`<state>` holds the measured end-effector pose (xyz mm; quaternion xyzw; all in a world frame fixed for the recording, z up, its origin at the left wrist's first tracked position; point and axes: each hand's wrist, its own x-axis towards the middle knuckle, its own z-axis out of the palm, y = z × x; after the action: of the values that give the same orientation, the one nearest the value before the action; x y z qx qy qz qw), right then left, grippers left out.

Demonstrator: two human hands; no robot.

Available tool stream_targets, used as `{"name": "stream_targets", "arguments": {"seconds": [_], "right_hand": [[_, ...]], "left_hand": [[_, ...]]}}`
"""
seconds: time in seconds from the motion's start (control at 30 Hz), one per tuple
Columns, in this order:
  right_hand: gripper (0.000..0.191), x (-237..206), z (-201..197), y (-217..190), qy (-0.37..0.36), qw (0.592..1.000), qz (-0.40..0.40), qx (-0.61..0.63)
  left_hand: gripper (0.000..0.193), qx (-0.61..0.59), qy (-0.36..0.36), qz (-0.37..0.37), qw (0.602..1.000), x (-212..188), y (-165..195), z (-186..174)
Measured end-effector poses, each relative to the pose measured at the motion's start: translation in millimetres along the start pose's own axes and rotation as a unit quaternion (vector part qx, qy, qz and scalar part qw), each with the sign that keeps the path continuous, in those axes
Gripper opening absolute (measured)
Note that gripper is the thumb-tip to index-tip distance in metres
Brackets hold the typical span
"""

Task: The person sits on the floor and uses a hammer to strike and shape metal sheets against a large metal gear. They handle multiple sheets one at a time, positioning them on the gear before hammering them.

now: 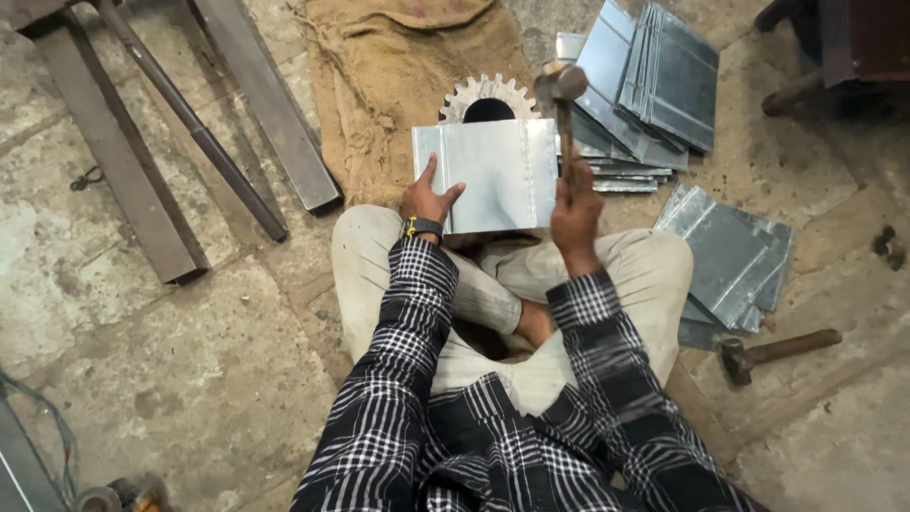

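Sat cross-legged on the stone floor (190,379), left hand (428,201) with fingers spread flat, pressing the folded metal sheet (488,173) over a toothed gear (488,97) on burlap (398,66), right hand (575,210) clenched around a raised hammer (561,90), grey sheet stacks (654,81) alongside.

Shiny silver-grey metal sheet (488,173) under the left grip (428,202), crossed by a paler seam stripe nearer the right grip (575,204). Dull grey hammer (561,85) head on a brown handle above that grip. Tan burlap sack (403,76) beyond both grips. Black-and-white checked sleeves (403,360) behind the grips; beige trousers (654,275) below. Blue-grey stacked sheets (654,85) past the right grip. Mottled grey floor (190,379).
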<state>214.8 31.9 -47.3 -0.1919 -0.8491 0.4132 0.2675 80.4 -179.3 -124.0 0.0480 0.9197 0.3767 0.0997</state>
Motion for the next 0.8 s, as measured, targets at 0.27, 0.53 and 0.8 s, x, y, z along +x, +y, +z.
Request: {"name": "stream_targets", "arguments": {"seconds": [0.27,0.53,0.8], "right_hand": [[0.039,2,-1,9,-0.003,0.998,0.053,0.04],[0.055,8,-8,10,0.072,0.977,-0.199,-0.026],[0.044,16,-24,12,0.016,0.998,0.039,0.044]], "left_hand": [[0.089,-0.006,-0.005,-0.014,1.0,1,-4,3],[0.09,-0.026,-0.005,-0.021,0.999,-3,-13,5],[0.085,-0.018,0.022,-0.077,0.997,16,-1,-10]]}}
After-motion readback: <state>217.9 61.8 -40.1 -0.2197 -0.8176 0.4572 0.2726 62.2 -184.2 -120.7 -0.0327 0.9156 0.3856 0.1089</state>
